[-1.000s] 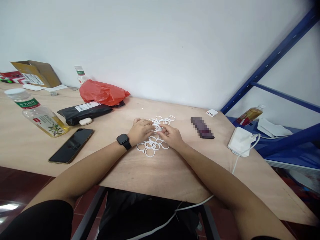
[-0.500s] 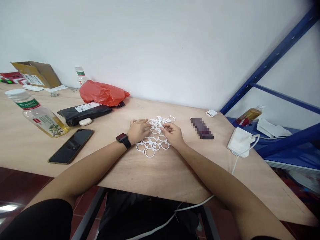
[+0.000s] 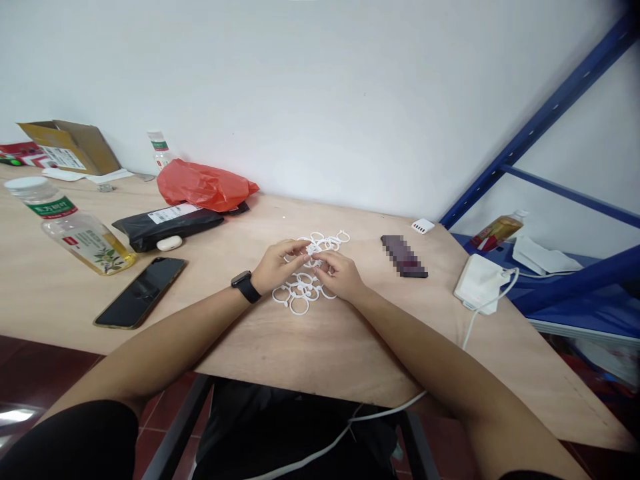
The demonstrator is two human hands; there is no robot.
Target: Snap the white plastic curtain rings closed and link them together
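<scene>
Several white rings lie loosely together on the wooden table, some in front of my hands and some behind them. My left hand, with a black watch on its wrist, pinches a small white piece at the fingertips. Opposite it, my right hand has its fingertips closed on a white ring from the other side. The two hands nearly meet above the pile, and the fingers partly hide what they hold.
Left stand a bottle, a phone, a black package, a white case and a red bag. Right are a dark blurred object, a white adapter with its cable and a blue rack.
My left hand has turned and its fingertips have come in to meet the right ones over the rings. The right fingers have curled in slightly.
</scene>
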